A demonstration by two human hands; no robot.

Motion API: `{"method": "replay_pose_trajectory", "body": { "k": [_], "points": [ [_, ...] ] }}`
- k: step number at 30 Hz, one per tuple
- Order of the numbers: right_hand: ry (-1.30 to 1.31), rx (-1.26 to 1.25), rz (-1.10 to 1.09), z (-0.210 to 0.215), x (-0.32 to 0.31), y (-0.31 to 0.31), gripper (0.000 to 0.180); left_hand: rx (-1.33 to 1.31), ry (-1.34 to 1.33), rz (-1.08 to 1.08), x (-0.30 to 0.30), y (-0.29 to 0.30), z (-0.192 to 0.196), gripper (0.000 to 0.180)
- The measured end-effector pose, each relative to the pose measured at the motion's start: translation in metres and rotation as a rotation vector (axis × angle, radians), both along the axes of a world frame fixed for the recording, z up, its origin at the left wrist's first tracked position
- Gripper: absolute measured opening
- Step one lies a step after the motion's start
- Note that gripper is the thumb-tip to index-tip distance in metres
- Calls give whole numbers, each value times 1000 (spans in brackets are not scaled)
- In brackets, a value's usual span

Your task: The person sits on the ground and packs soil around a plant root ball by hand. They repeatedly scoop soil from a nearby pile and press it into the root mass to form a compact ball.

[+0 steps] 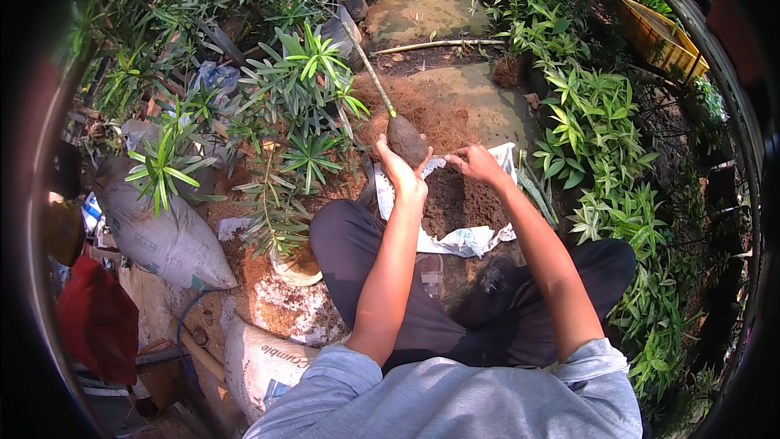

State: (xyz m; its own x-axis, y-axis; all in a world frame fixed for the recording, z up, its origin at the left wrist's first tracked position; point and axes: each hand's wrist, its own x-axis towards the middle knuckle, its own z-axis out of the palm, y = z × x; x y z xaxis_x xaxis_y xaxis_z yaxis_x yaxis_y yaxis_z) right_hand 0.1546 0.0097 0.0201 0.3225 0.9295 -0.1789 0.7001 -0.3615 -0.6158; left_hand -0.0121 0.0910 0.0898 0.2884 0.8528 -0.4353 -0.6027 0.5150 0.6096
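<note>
A ball of dark, moist soil (pixel 406 140) is packed around the lower end of a bare green stem (pixel 372 73), which slants up and away to the left. My left hand (pixel 398 169) cups this ball from below, with its fingers wrapped round it. Just to the right, my right hand (pixel 478 165) has thumb and fingers pinched together; whatever is between them is too small to make out. Beneath both hands, loose brown soil (pixel 465 205) lies in an opened white sack (pixel 479 241) between my knees.
Brown fibre (pixel 439 110) is heaped on the path (pixel 426 0) ahead, and a thin stick (pixel 443 45) crosses it. Leafy plants (pixel 601 126) line the right; long-leaved plants (pixel 313 126) crowd the left. Filled sacks (pixel 162 232) lie at left, and a yellow crate (pixel 662 36) stands far right.
</note>
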Motion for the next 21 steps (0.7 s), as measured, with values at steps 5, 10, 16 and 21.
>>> {"method": "replay_pose_trajectory", "body": {
  "k": [5,10,16,21],
  "points": [
    [-123,192,-66,-58,46,-24,33,-3,-12,-49,10,-5,-2,46],
    [15,-109,-71,-70,48,-67,72,-8,-2,-29,2,0,-9,46],
    [-275,-164,182,-93,1,-128,112,12,22,-53,5,-6,-7,44],
    [-305,-183,21,-112,-7,-122,73,-11,52,-57,9,-10,-6,42]
  ]
}}
